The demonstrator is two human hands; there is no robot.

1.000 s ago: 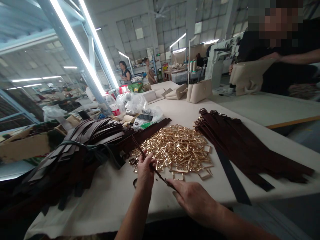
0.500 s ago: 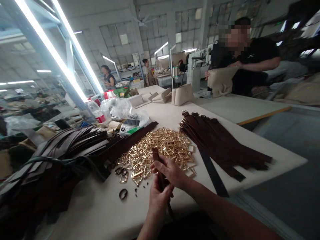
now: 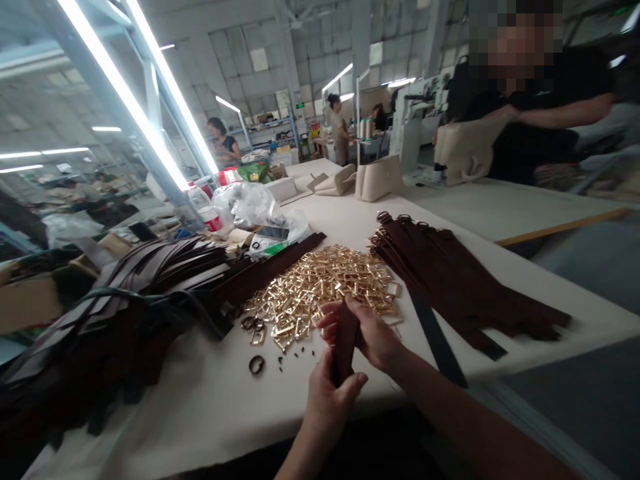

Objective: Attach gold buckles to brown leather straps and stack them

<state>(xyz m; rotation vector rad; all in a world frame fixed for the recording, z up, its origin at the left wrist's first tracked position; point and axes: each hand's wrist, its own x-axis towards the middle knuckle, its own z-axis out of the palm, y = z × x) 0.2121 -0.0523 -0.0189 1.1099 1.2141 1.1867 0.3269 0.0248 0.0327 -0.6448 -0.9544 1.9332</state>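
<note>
A dark brown leather strap [image 3: 346,339] is held between both hands above the front of the table. My left hand [image 3: 327,393] is closed round its lower part, thumb across the near face. Higher up, my right hand [image 3: 373,331] grips the strap's upper end, thumb on top and fingers behind it. Just beyond the hands lies a heap of gold rectangular buckles [image 3: 320,280]. Right of the heap, several brown straps with buckles fitted [image 3: 445,280] lie stacked and fanned out. A small dark leather loop [image 3: 257,365] rests on the table left of my left hand.
A large bundle of cut straps [image 3: 150,287] covers the left side. A dark strip [image 3: 433,333] lies right of my right hand. Behind are plastic bags [image 3: 250,207], a beige bag piece [image 3: 377,179] and a sewing machine [image 3: 413,127], where a co-worker [image 3: 530,113] holds a beige bag.
The strap has been turned so its broad face shows. My right hand has shifted from across its middle to its upper end. The camera view has swung slightly left.
</note>
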